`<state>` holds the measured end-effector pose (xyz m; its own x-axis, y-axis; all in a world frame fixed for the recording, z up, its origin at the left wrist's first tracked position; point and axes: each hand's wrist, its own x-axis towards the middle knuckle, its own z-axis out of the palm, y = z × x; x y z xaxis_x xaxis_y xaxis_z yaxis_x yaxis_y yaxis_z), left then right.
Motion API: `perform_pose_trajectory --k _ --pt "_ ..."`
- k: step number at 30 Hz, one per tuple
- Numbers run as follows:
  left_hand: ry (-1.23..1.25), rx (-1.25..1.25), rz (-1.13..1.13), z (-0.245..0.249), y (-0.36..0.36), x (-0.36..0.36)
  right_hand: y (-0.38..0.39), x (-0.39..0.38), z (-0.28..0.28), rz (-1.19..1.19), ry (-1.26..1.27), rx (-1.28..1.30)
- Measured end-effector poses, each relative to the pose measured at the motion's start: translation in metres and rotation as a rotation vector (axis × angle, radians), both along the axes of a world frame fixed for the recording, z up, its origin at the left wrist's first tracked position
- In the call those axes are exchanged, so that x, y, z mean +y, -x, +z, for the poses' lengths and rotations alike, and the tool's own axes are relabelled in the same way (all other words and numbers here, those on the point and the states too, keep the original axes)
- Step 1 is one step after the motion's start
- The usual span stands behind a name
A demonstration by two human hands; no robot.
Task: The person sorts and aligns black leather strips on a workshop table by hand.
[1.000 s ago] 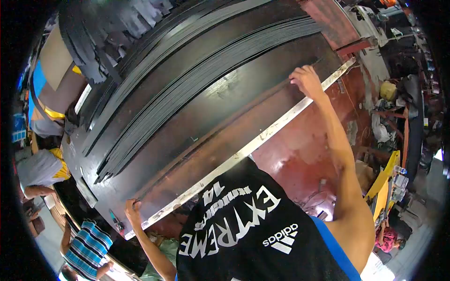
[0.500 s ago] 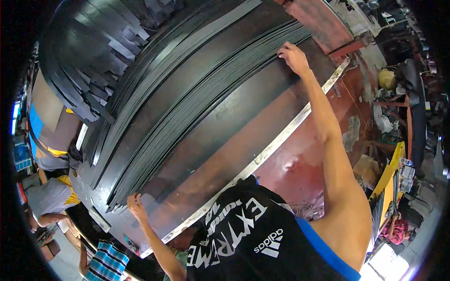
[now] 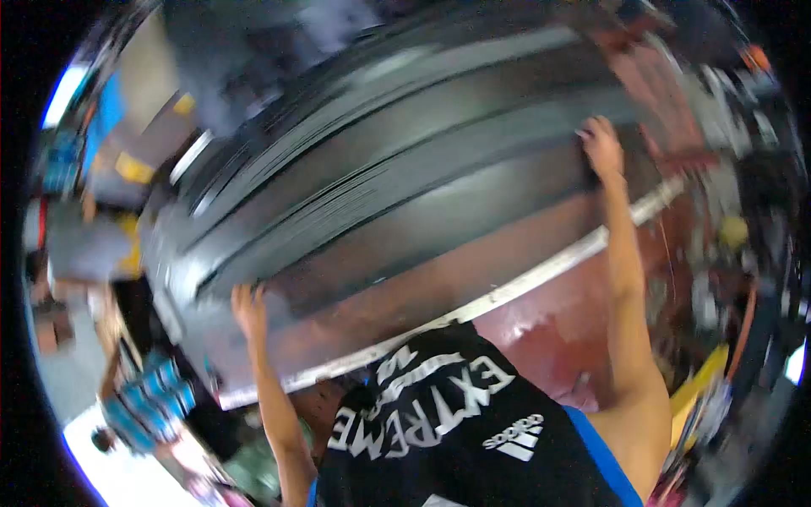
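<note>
Long, thin dark strips (image 3: pixel 338 207) lie side by side in a bundle across the metal table (image 3: pixel 355 304). My left hand (image 3: pixel 248 311) is at the left end of the bundle's near edge, its fingers pinched together on a strip. Far to the right, my right hand (image 3: pixel 605 152) pinches along the same near edge, with the arm stretched out. Motion blur smears the fingertips and the single strips. Behind this bundle lies a second row of grey-black strips (image 3: pixel 507 51).
A pale, worn edge (image 3: pixel 541 272) runs along the table's near side. A reddish metal block (image 3: pixel 655 93) stands at the right end. A person in a striped shirt (image 3: pixel 152 401) is at the lower left, and another in grey (image 3: pixel 80 241) is above. Yellow material (image 3: pixel 701 389) leans at the right.
The view has turned, and the table now lies flatter across it with more blur. Both hands stay at the near edge of the bundle; the right is now farther right in view.
</note>
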<state>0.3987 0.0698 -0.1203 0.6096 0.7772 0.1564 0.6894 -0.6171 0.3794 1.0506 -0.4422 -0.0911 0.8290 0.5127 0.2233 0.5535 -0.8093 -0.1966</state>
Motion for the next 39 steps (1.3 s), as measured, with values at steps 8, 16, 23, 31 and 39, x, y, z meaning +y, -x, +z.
perform_pose_trajectory --k 8,16,23,31,39 --pt "-0.253 0.012 -0.047 0.007 -0.009 -0.022 0.086 0.05 -0.016 0.15 -0.216 -0.116" --pt "-0.297 -0.227 -0.019 0.006 -0.013 -0.033 0.336 0.256 0.019 0.681 -0.225 0.136" --pt "-0.243 -0.473 0.139 0.008 0.079 -0.006 0.45 0.377 0.008 0.903 -0.083 0.151" --pt "-0.034 -0.57 0.284 -0.006 0.196 0.058 0.48 0.413 -0.013 0.925 0.053 -0.009" --pt "0.036 -0.508 0.135 0.011 0.185 0.112 0.478 0.413 -0.025 0.879 0.12 -0.051"
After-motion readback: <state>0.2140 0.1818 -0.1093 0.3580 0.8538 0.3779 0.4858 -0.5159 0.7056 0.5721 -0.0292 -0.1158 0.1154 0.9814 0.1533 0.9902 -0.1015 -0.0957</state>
